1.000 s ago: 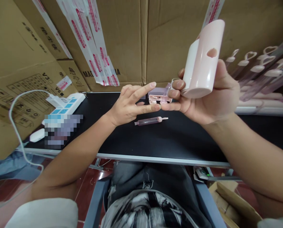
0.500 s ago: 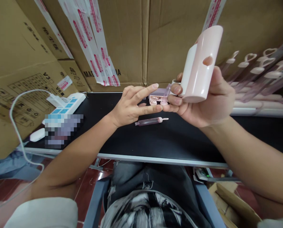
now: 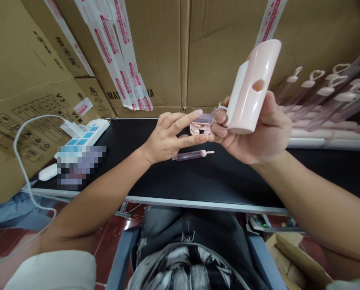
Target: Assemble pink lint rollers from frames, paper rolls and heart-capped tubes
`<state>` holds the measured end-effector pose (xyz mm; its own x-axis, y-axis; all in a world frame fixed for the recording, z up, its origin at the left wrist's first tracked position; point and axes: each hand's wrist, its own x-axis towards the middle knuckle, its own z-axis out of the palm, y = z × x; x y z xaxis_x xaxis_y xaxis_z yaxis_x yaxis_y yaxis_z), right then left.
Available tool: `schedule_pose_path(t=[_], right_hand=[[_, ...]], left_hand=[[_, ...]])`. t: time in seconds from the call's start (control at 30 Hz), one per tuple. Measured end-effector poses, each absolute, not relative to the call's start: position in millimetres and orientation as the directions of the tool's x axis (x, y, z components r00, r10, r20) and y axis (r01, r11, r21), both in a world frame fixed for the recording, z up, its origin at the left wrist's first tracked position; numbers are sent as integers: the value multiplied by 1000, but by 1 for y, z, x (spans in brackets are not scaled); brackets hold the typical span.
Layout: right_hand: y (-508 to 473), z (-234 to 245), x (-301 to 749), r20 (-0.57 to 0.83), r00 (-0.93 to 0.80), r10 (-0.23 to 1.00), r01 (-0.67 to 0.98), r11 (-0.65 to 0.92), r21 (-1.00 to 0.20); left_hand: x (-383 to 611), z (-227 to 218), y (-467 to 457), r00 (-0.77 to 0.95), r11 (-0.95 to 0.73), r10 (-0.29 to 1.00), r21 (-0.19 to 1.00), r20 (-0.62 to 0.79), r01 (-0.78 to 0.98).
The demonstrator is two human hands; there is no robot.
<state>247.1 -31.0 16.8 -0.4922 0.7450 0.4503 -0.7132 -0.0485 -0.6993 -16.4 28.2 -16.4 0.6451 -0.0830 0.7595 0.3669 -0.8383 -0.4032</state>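
Gripping a pink cylinder [image 3: 252, 88] high over the black table [image 3: 198, 181], the right hand [image 3: 258, 133] has its thumb on the near side and its fingers wrapped round the lower end. The cylinder tilts, with a heart-shaped hole in its side and a white part along its left edge; what is inside cannot be seen. The left hand [image 3: 164, 139] is loose, two fingers stretched out, one fingertip touching the right hand's fingertips just below the cylinder; it grasps nothing that shows. Under both hands a small clear tube [image 3: 192, 155] with pinkish filling lies flat on the table, apart from every finger. Behind the fingers stands a small pink holder [image 3: 199, 125]. A row of heart-topped tubes [image 3: 319, 92] lies to the right.
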Motion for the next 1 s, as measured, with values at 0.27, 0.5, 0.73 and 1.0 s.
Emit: schedule_pose_path(t=[0.27,0.5,0.73,1.0], right_hand=[[-36,23,247,421,-479,770,-706,-54,-706],[-33,28,255,372,-488,790,-677,-74,-732],[-30,22,253,407,-495,768,-705,-81,-705],[-28,12,250,447,-427,786,-737,-16,-676]], left_hand=[[-22,-19,31,661,-829,-60,-406,748,384],[-27,-17,35,673,-831,4,-373,739,414],[-23,-19,34,647,-857,1,-332,763,393],[-17,-27,30,634,-867,33,-293,773,402]])
